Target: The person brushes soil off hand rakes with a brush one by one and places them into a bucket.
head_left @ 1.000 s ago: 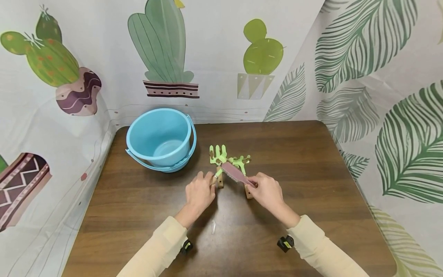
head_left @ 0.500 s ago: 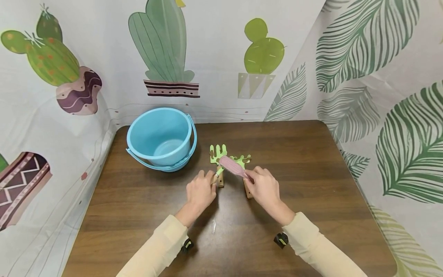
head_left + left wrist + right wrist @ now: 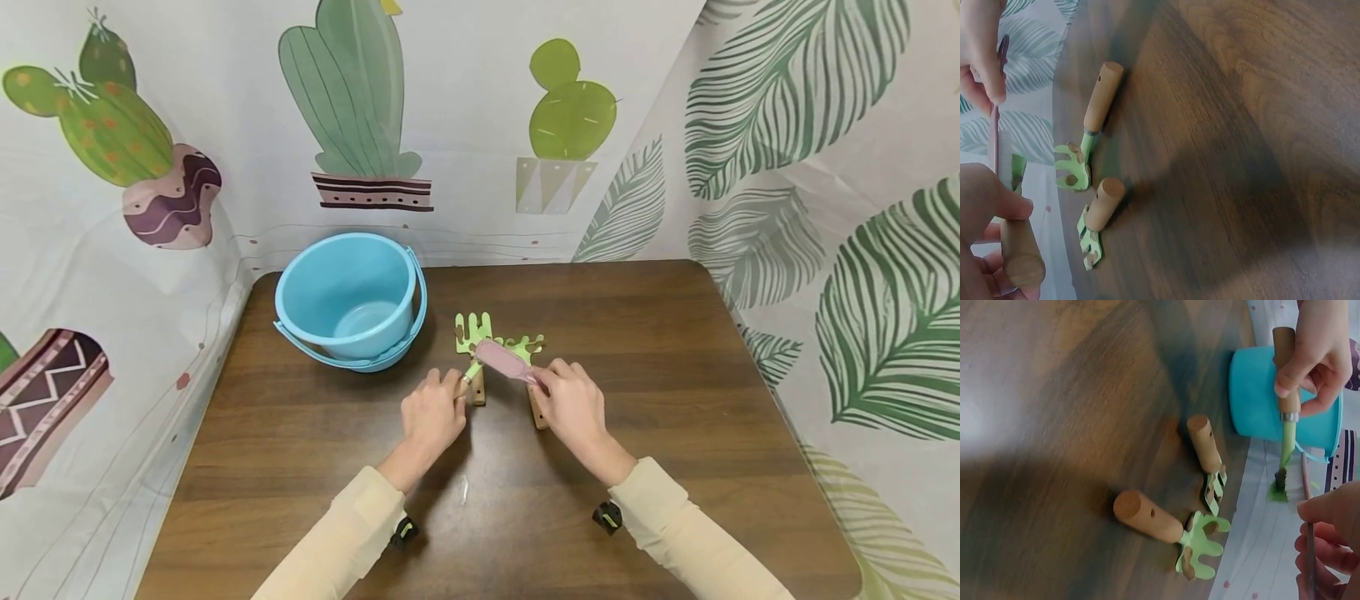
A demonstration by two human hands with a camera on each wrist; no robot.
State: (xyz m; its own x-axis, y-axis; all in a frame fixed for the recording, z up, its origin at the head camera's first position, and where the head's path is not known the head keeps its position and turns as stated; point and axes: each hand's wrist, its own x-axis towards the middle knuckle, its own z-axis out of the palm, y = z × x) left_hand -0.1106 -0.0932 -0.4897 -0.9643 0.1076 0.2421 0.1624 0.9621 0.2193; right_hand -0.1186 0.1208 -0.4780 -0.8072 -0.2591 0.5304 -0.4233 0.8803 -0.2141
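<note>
1. Head view: the blue bucket stands upright on the table, its carrying loop lowered, which I judge keeps its mouth unobstructed. To the near right of the bucket, the left hand has its fingers curled round a green-headed tool. Further right of the bucket, the right hand pinches a pink brush by its handle, the brush slanting back toward the bucket's side.
2. Same view: right of the bucket lie the nearer fork and the farther fork, handles toward the person. That probably leaves their handles easy to reach.
3. Left wrist view: the bucket is out of sight. The left thumb lies across the tool's wooden handle; gripping there presumably leaves the head exposed. Both hands seem raised above the forks.
4. Right wrist view: the left hand and its tool show against the bucket. The bristles appear to touch the dark-marked head; how firmly, I cannot tell. Holding the brush by its handle likely keeps the right fingers off the bristles.
</note>
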